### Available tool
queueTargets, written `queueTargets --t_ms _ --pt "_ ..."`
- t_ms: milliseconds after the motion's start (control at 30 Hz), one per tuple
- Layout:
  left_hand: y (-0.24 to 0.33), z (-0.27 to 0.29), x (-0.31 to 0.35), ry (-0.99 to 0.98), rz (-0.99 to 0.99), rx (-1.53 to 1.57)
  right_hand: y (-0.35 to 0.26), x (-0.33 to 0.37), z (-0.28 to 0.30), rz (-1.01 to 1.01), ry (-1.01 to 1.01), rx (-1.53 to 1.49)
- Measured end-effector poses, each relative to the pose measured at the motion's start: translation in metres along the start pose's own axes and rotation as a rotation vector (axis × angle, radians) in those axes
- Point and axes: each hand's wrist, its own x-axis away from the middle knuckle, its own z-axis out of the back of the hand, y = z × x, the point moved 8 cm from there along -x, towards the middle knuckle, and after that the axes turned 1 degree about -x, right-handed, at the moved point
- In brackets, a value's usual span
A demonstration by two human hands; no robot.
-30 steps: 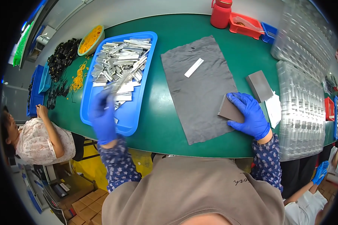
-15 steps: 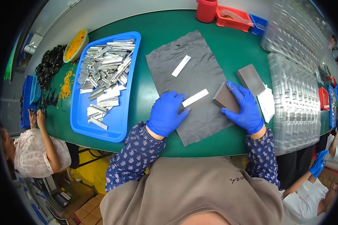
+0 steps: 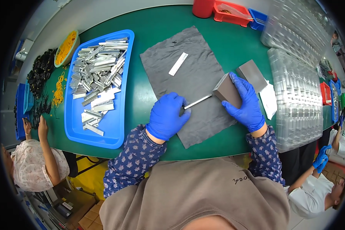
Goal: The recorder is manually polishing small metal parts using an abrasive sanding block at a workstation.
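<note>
Both my hands wear blue gloves. My left hand [image 3: 167, 116] pinches one end of a flat metal strip [image 3: 198, 101], now turned so that a narrow edge shows. Around a brown rectangular block [image 3: 227, 92] my right hand [image 3: 244, 101] is closed, thumb on the near side and fingers over the far side. The block's corner is close to the strip's free end; whether they touch I cannot tell. Beneath them lies a dark grey cloth [image 3: 195, 130], with a second pale metal strip [image 3: 178, 64] flat on its far part.
At the left, a blue tray [image 3: 123, 76] holds many metal strips, beside yellow bands [image 3: 58, 90] and black cords [image 3: 44, 69]. On the right are another block [image 3: 252, 75], a white cloth [image 3: 268, 101] and clear plastic trays [image 3: 295, 103]. Red and blue bins [image 3: 232, 18] stand behind. Other people sit at both sides.
The strip in my left hand has rolled from its broad face onto its edge. My right hand has tilted the block slightly. The whole view has shifted a little.
</note>
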Motion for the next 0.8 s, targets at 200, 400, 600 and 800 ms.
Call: queueTargets --t_ms 200,400,600,800 --pt "-0.003 -0.001 0.001 -0.001 0.040 -0.003 -0.011 -0.007 0.006 -0.005 0.015 0.059" --pt "0.006 -0.012 -0.001 0.019 -0.028 -0.031 -0.064 -0.013 -0.023 0.087 -0.046 0.245" --pt "0.009 -0.012 -0.001 0.049 -0.035 -0.045 -0.035 -0.022 -0.021 -0.002 0.028 0.389" --pt "0.007 -0.012 0.002 0.037 -0.046 -0.043 -0.069 -0.009 -0.047 0.095 -0.087 0.397"
